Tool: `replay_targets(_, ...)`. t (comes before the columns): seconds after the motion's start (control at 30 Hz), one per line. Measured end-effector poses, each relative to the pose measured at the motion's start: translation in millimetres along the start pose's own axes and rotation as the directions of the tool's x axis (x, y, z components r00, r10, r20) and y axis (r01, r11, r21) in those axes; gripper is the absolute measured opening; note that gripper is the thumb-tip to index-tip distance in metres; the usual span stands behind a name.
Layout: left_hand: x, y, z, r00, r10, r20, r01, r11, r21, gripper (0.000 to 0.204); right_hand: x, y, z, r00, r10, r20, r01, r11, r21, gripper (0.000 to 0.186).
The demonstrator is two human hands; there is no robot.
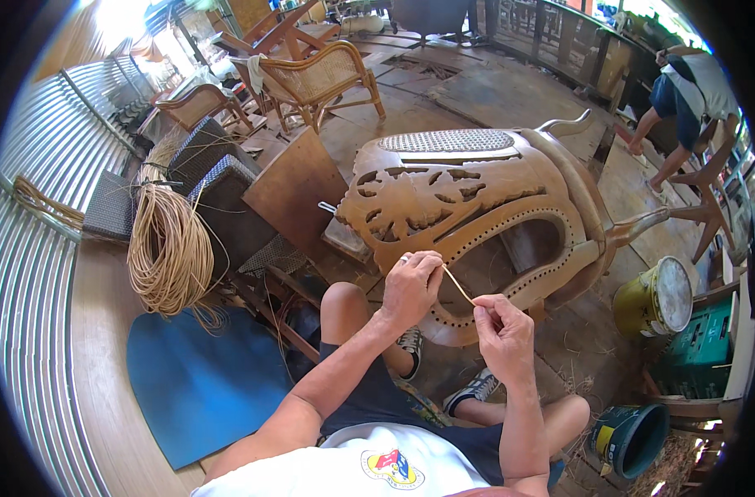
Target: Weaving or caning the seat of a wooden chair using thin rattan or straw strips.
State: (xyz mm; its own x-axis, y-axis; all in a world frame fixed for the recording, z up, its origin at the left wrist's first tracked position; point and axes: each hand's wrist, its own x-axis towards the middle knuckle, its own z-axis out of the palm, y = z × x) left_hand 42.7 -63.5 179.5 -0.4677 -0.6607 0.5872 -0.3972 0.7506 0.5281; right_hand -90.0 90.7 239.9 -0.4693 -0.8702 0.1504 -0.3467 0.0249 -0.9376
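Note:
A thin pale cane strip (458, 284) stretches between my two hands. My left hand (413, 286) wears a ring and pinches the strip's upper end. The lower end is pinched by my right hand (505, 330), thumb against fingers. Just beyond my hands a carved brown wooden settee frame (477, 211) lies tipped on its side. Its oval opening has a rim dotted with small holes (560, 214), and my hands are over the near end of that rim. A woven cane panel (448, 141) fills another oval at the far side.
A big coil of cane (172, 240) hangs at left beside dark woven furniture (220, 178). A blue sheet (204, 385) lies left of my legs. At right stand a yellow can (652, 296), a green crate (696, 352) and a dark bucket (634, 439). Another person (684, 95) bends at the far right; cane chairs (311, 79) stand behind.

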Motion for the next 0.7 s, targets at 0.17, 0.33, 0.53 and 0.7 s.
replay_targets(0.17,5,7,0,0.998,0.056,0.032,-0.058,0.995,0.08,0.007,4,2,4,0.999,-0.034,-0.038,0.032,0.999,-0.034,0.01)
replay_targets(0.33,4,15,-5,0.997,-0.065,0.039,0.067,0.995,-0.072,0.009,6,5,3,0.997,-0.057,-0.061,0.055,0.998,-0.039,0.009)
replay_targets(0.53,0,10,-7,0.998,0.056,0.008,-0.056,0.998,0.028,0.015,11,16,8,0.996,-0.051,-0.079,0.05,0.998,-0.024,0.007)
replay_targets(0.7,-64,10,-31,0.929,-0.308,-0.206,0.274,0.946,-0.175,0.016,6,28,9,0.997,0.027,-0.07,-0.028,1.0,-0.004,0.007)
